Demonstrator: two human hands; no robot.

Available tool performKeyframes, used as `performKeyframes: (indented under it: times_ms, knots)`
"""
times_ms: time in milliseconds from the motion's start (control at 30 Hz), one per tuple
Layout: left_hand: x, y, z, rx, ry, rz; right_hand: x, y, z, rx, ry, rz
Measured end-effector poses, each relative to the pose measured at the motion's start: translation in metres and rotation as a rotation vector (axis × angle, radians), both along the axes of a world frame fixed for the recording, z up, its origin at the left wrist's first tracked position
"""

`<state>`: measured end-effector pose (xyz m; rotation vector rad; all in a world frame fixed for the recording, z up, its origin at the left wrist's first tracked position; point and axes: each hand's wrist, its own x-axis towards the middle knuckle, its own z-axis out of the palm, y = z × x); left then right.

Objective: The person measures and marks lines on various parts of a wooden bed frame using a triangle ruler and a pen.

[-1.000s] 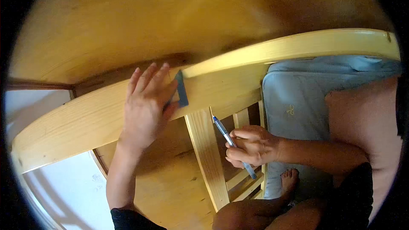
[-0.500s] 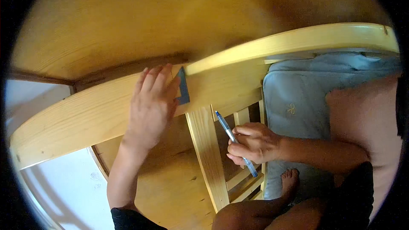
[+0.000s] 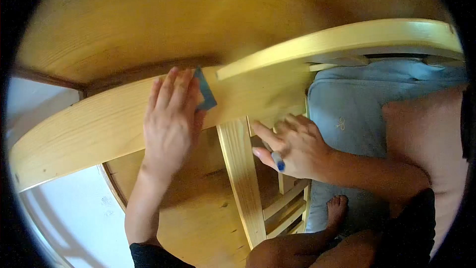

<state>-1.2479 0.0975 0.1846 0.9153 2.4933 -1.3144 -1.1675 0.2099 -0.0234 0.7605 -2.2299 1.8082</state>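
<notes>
My left hand point(image 3: 171, 114) lies over a pale wooden board point(image 3: 94, 129), fingers stretched together. It holds a flat blue piece with straight edges point(image 3: 207, 94) against the board; the piece looks like a set square, and my fingers cover much of it. To the right, my right hand point(image 3: 297, 146) is near the board's lower edge, with the index finger extended and the other fingers blurred. A pen point(image 3: 278, 162) sits in this hand by the thumb, its blue end towards me and the rest hidden.
A curved wooden rail point(image 3: 347, 42) runs along the upper right. An upright wooden post point(image 3: 241, 183) stands below the board beside several slats point(image 3: 285, 208). Blue-grey bedding point(image 3: 347, 99) lies at right, near a bare foot point(image 3: 337, 207). Behind is a brown wooden panel point(image 3: 198, 15).
My right hand has turned and risen slightly; its index finger has stretched out and the pen now points end-on towards me. My left hand and the blue piece have shifted slightly up and left.
</notes>
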Motion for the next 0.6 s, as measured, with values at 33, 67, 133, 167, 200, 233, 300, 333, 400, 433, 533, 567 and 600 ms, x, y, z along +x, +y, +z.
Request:
performKeyframes:
  times_ms: [33, 67, 133, 167, 200, 233, 300, 333, 400, 433, 533, 567, 600]
  knots:
    - [-0.004, 0.001, 0.001, 0.001, 0.001, 0.000, 0.000, -0.003, 0.003, 0.095, 0.022, -0.160]
    - [-0.007, 0.001, 0.002, -0.005, -0.004, -0.022, -0.008, 0.002, 0.006, 0.070, 0.031, -0.056]
    - [-0.015, 0.000, 0.000, -0.010, -0.011, -0.041, -0.020, 0.003, 0.016, 0.077, -0.015, 0.053]
    - [-0.019, -0.001, 0.000, -0.019, 0.002, -0.075, -0.025, 0.001, 0.022, 0.084, -0.061, 0.159]
    - [-0.024, -0.002, -0.001, -0.028, 0.014, -0.111, -0.030, -0.002, 0.027, 0.086, -0.060, 0.157]
    - [-0.028, -0.001, -0.002, -0.027, 0.014, -0.113, -0.035, -0.004, 0.032, 0.113, -0.148, 0.269]
    - [-0.035, -0.001, -0.003, 0.018, 0.027, -0.012, -0.036, -0.010, 0.033, 0.140, -0.236, 0.378]
    - [-0.036, 0.002, -0.004, 0.017, 0.026, -0.014, -0.034, -0.019, 0.030, 0.112, -0.192, 0.300]
    - [-0.038, 0.011, -0.005, 0.024, 0.019, 0.173, -0.034, -0.023, 0.028, 0.081, -0.149, 0.223]
    - [-0.038, 0.008, -0.005, 0.021, 0.018, 0.174, -0.034, -0.025, 0.027, 0.052, -0.149, 0.224]
    - [-0.039, 0.002, -0.006, 0.137, 0.098, 0.081, -0.037, -0.026, 0.028, 0.026, -0.156, 0.225]
    - [-0.039, 0.005, -0.005, 0.110, 0.106, 0.116, -0.038, -0.025, 0.029, 0.033, -0.162, 0.226]
    - [-0.040, 0.007, -0.004, 0.085, 0.115, 0.151, -0.040, -0.025, 0.031, 0.035, -0.162, 0.225]
